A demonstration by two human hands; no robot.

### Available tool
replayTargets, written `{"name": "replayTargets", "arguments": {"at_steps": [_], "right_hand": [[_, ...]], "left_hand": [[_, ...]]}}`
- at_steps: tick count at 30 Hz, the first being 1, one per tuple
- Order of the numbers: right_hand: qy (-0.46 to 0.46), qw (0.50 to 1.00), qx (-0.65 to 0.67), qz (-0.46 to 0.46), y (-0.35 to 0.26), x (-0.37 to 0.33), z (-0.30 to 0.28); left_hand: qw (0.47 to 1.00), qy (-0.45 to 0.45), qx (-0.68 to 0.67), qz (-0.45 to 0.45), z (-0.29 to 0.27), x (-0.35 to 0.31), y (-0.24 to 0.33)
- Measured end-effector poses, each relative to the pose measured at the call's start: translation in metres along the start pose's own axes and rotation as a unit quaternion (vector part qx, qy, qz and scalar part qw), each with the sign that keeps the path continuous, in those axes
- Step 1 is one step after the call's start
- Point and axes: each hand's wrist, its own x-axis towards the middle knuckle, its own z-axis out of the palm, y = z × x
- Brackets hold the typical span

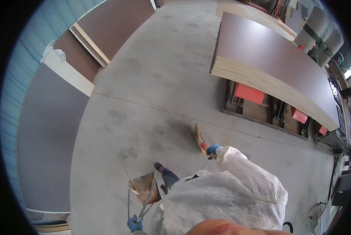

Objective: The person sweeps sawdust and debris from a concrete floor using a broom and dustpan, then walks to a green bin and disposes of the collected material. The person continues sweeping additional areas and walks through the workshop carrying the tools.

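My right hand (213, 149), in a blue glove, is closed around the short end of a hand brush (199, 137) with tan bristles and a reddish band. The brush is held out over the concrete floor. At the lower left my left hand (135, 224), also blue-gloved, is closed on the grey handle of a dustpan (157, 194). Brownish dust and several pale sticks lie in the pan, some sticks poking past its rim. Beside the pan is my dark shoe (160, 167). White sleeves cover my arms.
A stack of large brown-faced boards (269, 51) rests on a low lift with red blocks (249, 93) at the right. Grey and brown panels (52, 137) lean along the blue wall at the left. Dark dust smudges mark the floor, and machinery stands at the far right.
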Motion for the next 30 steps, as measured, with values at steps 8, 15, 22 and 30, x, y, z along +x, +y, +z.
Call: {"name": "replayTargets", "arguments": {"at_steps": [8,15,22,30], "right_hand": [[0.080,0.995,-0.011,-0.059,-0.231,-0.031,0.038],[0.084,0.985,0.152,-0.016,-0.424,0.000,0.021],[0.114,0.993,0.015,0.031,-0.657,0.072,-0.076],[0.097,0.975,0.184,0.082,-0.853,0.167,-0.223]], "left_hand": [[0.999,-0.023,-0.012,-0.046,0.197,0.216,0.259],[0.997,-0.067,0.036,-0.034,0.436,0.378,0.476],[0.990,-0.120,0.053,-0.041,0.696,0.506,0.651],[0.985,-0.122,0.107,-0.059,1.047,0.609,0.760]]}}
